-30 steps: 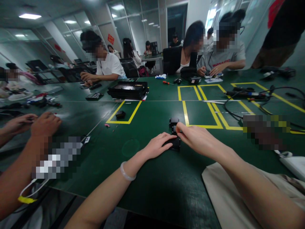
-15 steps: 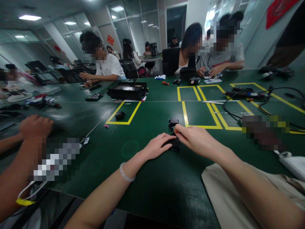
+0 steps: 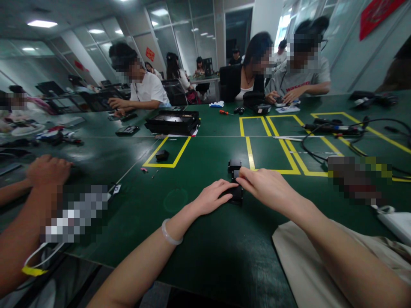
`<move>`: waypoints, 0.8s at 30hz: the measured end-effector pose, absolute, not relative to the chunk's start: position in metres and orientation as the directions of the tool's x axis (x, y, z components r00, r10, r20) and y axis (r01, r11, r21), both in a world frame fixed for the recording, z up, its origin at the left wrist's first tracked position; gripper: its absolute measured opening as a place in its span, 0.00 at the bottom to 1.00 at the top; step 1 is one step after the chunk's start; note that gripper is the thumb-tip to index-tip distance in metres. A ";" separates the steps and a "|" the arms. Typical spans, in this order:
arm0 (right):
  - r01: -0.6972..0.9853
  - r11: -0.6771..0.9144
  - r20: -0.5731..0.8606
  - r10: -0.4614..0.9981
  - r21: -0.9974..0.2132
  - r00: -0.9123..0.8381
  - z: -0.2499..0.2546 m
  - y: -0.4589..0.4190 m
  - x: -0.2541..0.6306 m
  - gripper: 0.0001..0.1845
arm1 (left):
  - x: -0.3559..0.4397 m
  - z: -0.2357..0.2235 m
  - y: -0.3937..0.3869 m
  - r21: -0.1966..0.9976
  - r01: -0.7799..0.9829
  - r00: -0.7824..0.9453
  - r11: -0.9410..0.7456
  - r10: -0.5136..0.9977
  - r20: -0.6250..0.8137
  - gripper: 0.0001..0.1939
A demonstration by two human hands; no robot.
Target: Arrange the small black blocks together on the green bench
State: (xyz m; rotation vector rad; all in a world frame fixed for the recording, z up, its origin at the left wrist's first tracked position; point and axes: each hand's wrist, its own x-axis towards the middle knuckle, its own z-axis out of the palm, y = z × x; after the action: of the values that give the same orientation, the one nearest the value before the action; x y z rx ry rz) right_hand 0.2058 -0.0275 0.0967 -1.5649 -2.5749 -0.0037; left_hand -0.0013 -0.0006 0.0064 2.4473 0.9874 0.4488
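A black blocky part (image 3: 237, 194) lies on the green table (image 3: 205, 248), with more black blocky pieces (image 3: 235, 165) in line beyond it. My left hand (image 3: 213, 196) reaches in from the left, its index finger and thumb stretched over the near part and holding it against the table. Close against it, my right hand (image 3: 263, 184) is closed in a pinch at the part's upper right side. Whatever lies between the right fingertips is hidden or too small to make out.
A small black block (image 3: 162, 155) sits inside a yellow tape outline (image 3: 181, 152). Behind it stands a black open case (image 3: 173, 122). An orange screwdriver (image 3: 226, 112) lies farther back. Cables (image 3: 310, 147) spread at right. A co-worker's hand (image 3: 49, 171) is at left.
My hands stay almost in place, with only slight shifts of the right fingers. At left, the co-worker's near hand has moved back to the left. A standing person at upper right has moved farther out of view.
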 end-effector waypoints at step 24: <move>0.896 0.441 0.099 0.895 -0.057 -0.434 0.098 -0.027 0.207 0.14 | -0.001 0.007 0.000 0.550 0.553 0.687 -0.627 0.716 0.126 0.20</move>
State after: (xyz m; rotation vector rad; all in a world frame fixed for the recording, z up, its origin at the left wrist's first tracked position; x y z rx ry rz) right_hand 0.2075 -0.0267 0.0977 -1.6037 -2.5678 -0.0064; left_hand -0.0009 -0.0004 0.0068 2.4221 0.9789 0.4618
